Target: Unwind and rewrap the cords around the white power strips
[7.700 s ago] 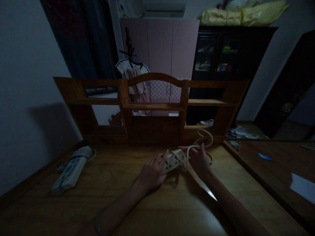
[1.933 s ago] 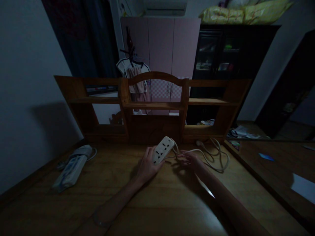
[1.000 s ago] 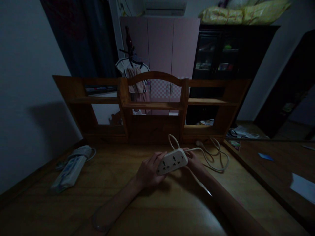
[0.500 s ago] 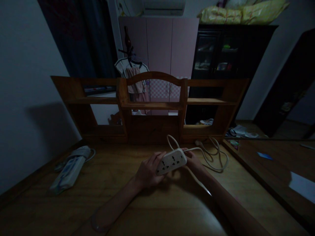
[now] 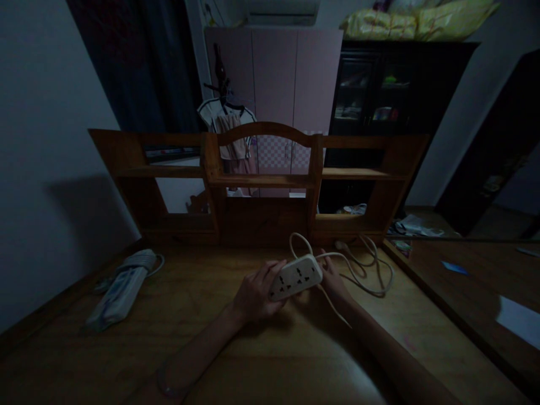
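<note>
A white power strip (image 5: pixel 296 277) is held tilted above the desk, its socket face toward me. My left hand (image 5: pixel 258 289) is closed around its left end. At the strip's right end is my right hand (image 5: pixel 334 283), with the white cord (image 5: pixel 300 234) at its fingers; some of those fingers are hidden behind the strip. The cord makes a small loop above the strip. One stretch lies in coils on the desk to the right, near its plug (image 5: pixel 341 246), and another hangs below beside my right wrist.
A second power strip (image 5: pixel 120 295), its cord wound around one end, lies on the desk (image 5: pixel 202 354) at left. A wooden shelf unit (image 5: pixel 261 181) stands along the back. On the lower surface at right are a blue card (image 5: pixel 454 268) and white paper (image 5: pixel 521 316).
My right hand's fingers have shifted, one now pointing up beside the cord. The cord stretch under the strip has moved slightly left. My left hand keeps its grip on the strip.
</note>
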Motion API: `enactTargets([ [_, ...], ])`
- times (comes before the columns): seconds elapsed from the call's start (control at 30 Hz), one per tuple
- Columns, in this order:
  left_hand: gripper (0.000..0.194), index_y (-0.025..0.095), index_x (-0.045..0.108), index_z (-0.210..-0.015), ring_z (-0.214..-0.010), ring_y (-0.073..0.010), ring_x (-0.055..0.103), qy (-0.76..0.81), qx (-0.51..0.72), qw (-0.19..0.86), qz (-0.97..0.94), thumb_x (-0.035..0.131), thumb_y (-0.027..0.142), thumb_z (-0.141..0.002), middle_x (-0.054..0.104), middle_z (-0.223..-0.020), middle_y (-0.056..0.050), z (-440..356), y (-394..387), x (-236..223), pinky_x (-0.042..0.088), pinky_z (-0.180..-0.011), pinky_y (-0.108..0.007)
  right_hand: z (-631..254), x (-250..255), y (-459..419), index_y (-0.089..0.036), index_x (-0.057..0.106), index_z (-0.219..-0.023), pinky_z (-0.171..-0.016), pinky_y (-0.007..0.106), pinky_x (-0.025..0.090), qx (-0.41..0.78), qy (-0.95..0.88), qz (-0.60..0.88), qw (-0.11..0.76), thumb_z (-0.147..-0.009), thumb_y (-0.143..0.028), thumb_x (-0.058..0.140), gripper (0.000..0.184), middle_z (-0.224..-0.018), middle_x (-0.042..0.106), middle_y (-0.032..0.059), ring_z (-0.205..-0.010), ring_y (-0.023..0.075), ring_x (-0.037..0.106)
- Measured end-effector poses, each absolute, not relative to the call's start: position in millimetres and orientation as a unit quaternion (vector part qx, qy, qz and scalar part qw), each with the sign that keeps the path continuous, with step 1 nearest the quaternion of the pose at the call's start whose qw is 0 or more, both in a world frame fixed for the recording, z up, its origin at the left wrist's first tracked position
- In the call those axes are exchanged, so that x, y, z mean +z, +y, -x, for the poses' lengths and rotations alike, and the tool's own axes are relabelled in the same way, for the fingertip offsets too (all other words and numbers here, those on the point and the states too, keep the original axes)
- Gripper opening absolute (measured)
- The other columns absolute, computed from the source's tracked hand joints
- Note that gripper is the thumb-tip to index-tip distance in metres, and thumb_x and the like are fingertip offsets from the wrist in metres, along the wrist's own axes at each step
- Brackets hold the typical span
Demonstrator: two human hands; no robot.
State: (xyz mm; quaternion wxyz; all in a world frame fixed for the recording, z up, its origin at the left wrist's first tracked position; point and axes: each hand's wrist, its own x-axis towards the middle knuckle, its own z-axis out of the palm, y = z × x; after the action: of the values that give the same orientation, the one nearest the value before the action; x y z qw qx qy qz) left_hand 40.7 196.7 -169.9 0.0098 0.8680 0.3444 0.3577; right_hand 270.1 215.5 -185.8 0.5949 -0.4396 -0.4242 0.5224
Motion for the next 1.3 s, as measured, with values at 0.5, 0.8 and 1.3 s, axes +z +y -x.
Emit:
enactTargets([
  [0.5, 0.079, 0.021, 0.026, -0.142, -0.115, -0.0229, 0.05, 0.311, 0.32, -0.012, -0.895, 0.063, 0.031, -0.074, 0.045, -0.132, -0.01, -39.8, 195.1, -168.1, 0.048, -0.093, -0.036, -269.2, -169.7, 215.1, -0.023, 0.023, -0.144, -0.061, 0.025, 0.049, 0.498, -0.415, 0.425, 0.632, -0.066, -0.035, 0.079, 0.097, -0.093, 0.068, 0.0038, -0.074, 0.0186, 0.063],
  [0.8, 0.083, 0.023, 0.024, -0.143, -0.112, -0.0245, 0.052, 0.331, 0.286, 0.004, -0.899, 0.065, 0.035, -0.072, 0.045, -0.133, -0.008, -41.6, 196.1, -167.6, 0.049, -0.091, -0.039, -271.4, -168.7, 217.4, -0.018, 0.043, -0.132, -0.058, 0.026, 0.047, 0.507, -0.437, 0.419, 0.614, -0.063, -0.038, 0.079, 0.08, -0.081, 0.065, 0.003, -0.069, 0.0185, 0.061],
  [1.3, 0.087, 0.026, 0.022, -0.146, -0.115, -0.0286, 0.049, 0.283, 0.179, -0.042, -0.941, 0.064, 0.034, -0.07, 0.042, -0.138, -0.01, -42.0, 196.6, -172.7, 0.046, -0.093, -0.043, -276.0, -171.8, 223.4, -0.017, 0.056, -0.111, -0.047, 0.019, 0.034, 0.51, -0.46, 0.416, 0.596, -0.069, -0.039, 0.078, 0.052, -0.062, 0.052, -0.0056, -0.05, 0.0075, 0.043],
])
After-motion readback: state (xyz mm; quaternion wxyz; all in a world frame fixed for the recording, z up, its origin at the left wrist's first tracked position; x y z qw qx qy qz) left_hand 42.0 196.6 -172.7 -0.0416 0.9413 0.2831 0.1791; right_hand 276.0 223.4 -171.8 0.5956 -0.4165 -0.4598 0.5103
